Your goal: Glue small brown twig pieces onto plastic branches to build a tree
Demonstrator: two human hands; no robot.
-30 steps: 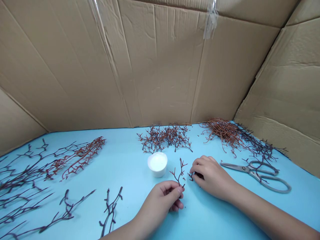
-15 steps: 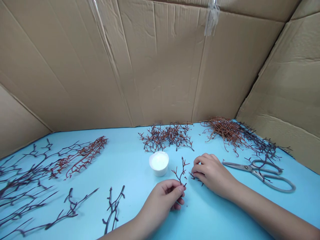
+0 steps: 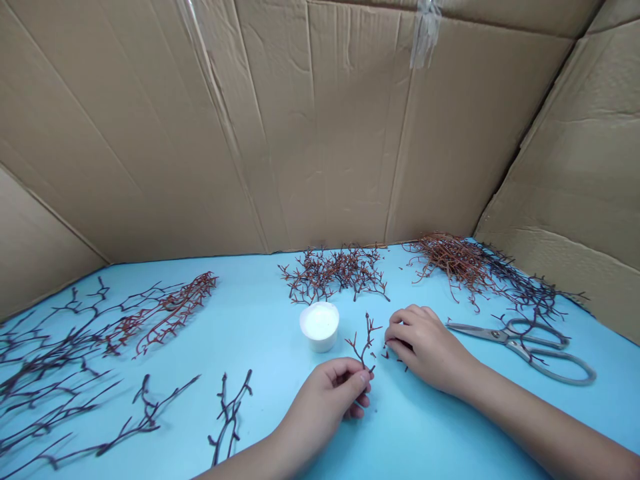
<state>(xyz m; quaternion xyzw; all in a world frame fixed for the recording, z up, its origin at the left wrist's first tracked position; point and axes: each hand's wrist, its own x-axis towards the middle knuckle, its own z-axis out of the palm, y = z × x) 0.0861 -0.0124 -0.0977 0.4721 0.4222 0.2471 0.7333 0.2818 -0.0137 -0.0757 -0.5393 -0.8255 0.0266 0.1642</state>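
My left hand (image 3: 337, 393) pinches the lower end of a small branched twig (image 3: 366, 343) between thumb and forefinger; the twig stands roughly upright, its side shoots reddish. To its right, my right hand (image 3: 425, 343) rests low over the table, fingers curled downward and closed. Small dark twig bits (image 3: 385, 352) lie by its fingertips, and whatever the fingers hold is hidden. Just behind my left hand is a white cup (image 3: 320, 327) with white contents.
Scissors (image 3: 520, 340) lie right of my right hand. A pile of small twigs (image 3: 335, 272) sits behind the cup, and thin reddish stems (image 3: 450, 260) at the back right. Dark branches (image 3: 55, 353) spread across the left. Cardboard walls (image 3: 320, 133) enclose the blue table (image 3: 255, 307).
The view has shifted very slightly. My right hand's fingers have moved a little over the twig bits, while my left hand keeps its pinch on the twig.
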